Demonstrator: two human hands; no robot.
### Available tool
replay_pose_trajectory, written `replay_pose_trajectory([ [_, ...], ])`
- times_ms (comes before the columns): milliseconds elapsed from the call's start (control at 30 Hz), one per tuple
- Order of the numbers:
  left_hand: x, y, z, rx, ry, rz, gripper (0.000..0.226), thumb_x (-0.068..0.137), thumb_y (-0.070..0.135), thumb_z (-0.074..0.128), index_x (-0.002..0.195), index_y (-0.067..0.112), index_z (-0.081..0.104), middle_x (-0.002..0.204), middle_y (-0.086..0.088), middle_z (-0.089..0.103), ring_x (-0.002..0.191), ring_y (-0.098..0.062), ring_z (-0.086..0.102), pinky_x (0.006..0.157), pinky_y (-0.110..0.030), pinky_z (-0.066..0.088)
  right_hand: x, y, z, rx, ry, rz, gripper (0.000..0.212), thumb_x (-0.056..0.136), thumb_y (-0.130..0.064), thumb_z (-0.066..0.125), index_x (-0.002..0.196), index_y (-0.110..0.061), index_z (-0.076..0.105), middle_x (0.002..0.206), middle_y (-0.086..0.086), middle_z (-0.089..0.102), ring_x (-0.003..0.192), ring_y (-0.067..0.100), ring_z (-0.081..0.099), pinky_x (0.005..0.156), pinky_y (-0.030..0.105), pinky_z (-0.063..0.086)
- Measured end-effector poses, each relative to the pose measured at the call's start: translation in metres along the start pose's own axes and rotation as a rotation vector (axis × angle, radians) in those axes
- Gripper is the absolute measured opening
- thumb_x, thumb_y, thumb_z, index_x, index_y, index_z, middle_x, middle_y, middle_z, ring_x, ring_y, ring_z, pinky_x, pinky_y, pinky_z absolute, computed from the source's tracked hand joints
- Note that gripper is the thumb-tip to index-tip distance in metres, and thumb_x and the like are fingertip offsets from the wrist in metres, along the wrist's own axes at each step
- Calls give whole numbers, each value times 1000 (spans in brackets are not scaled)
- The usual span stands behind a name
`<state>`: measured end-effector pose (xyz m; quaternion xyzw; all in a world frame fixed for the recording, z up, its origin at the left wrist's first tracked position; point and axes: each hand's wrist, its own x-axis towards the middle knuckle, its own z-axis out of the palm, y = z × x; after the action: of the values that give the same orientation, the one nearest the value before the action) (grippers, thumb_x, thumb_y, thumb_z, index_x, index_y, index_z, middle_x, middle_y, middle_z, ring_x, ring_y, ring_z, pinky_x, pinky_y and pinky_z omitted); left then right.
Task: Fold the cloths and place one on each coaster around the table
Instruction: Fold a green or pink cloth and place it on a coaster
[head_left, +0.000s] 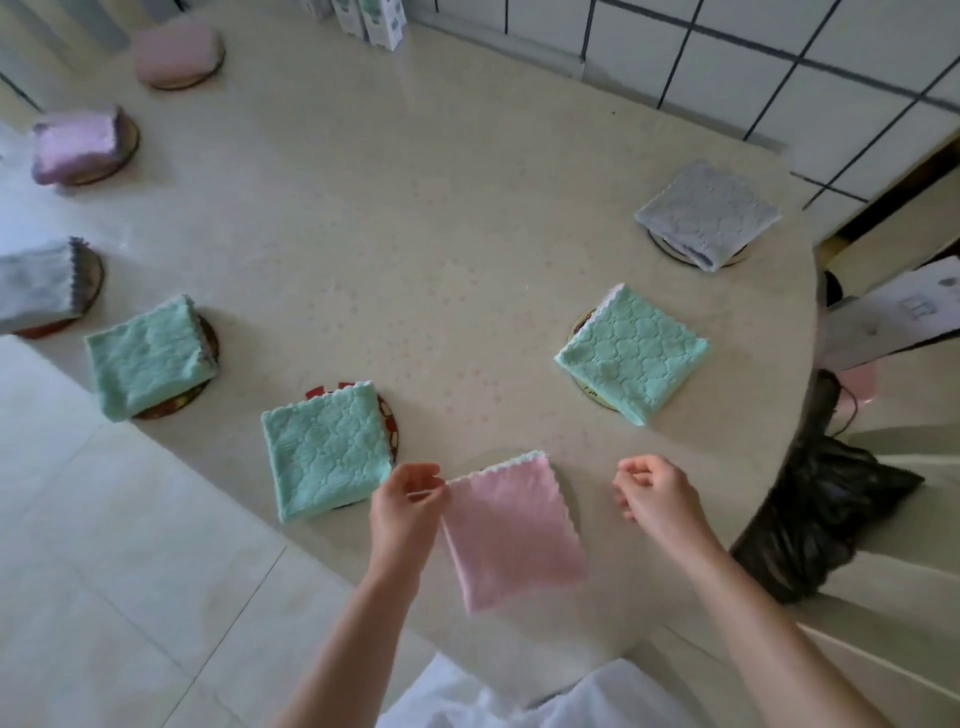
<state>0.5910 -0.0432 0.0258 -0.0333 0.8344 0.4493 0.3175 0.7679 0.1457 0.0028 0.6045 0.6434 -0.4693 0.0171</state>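
While left hand (405, 499) pinches upper-left corner of pink cloth (511, 535), cloth lies folded at table (415, 234) edge, 6 o'clock. Right hand (657, 493): at cloth's 2 o'clock, fingers loosely curled, holding nothing. Green cloth (327, 452) on coaster (392, 421), 7 o'clock.

Round the table (415, 234): folded cloths (327, 447), each on a coaster (388, 423).
Near edge: one cloth (511, 530) between left hand (410, 499) and right hand (654, 493).
Right, off the edge: bag (815, 519).
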Motion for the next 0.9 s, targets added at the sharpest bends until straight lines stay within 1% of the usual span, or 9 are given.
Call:
replay_pose_trajectory([
  [100,-1,-24,-24,45,-28,-29,19,73,3,70,87,16,68,75,-3,68,67,-16,62,66,-31,52,-32,0,34,9,14,24,9,84,-19,61,93,-17,63,85,2,68,81,25,66,80,38,53],
  [200,-4,-41,-36,126,-81,-67,19,71,7,70,86,19,68,75,-2,69,71,-21,65,72,-36,55,-57,-5,55,-27,57,40,20,86,-17,60,104,-10,63,91,4,65,92,25,62,73,24,39],
  [300,-12,-50,-36,186,-210,-137,23,63,17,68,85,22,65,78,-4,71,77,-25,68,76,-40,58,-70,-9,62,-65,124,40,21,86,-16,59,104,-7,63,103,10,68,101,28,61,76,27,38],
  [400,-29,-52,-27,154,-288,-212,23,67,11,68,90,12,65,75,-8,72,68,-22,67,74,-40,58,-72,-11,62,-115,154,49,19,87,-16,58,100,-3,64,103,16,68,99,32,61,75,30,41],
  [500,-43,-52,-17,77,-306,-261,14,75,4,67,89,2,64,66,-10,68,60,-21,60,74,-43,57,-72,-11,59,-125,106,100,22,88,-19,55,104,-4,61,106,15,67,103,32,59,75,28,40],
  [633,-51,-51,-9,-35,-319,-337,17,79,4,69,93,-1,61,76,-13,63,68,-24,59,78,-42,56,-71,-12,53,-128,25,137,28,89,-26,52,105,-4,59,108,16,65,106,33,57,78,29,41],
  [700,-51,-49,-9,-92,-347,-374,21,79,8,71,96,0,62,84,-16,64,73,-24,59,76,-36,56,-71,-13,50,-131,-3,132,26,89,-29,52,98,-5,59,101,15,65,100,33,58,76,30,41],
  [767,-50,-47,-9,-145,-389,-401,25,80,10,72,100,1,62,90,-16,66,77,-23,61,72,-32,54,-73,-14,47,-128,-42,116,20,88,-27,53,76,-10,54,80,11,59,82,29,54,64,29,37],
  [900,-53,-38,-13,-160,-436,-331,23,84,4,65,106,1,59,96,-15,65,81,-22,62,70,-30,54,-82,-13,46,-5,-58,57,37,87,-24,54,57,-16,32,54,0,35,53,18,35,49,30,25],
])
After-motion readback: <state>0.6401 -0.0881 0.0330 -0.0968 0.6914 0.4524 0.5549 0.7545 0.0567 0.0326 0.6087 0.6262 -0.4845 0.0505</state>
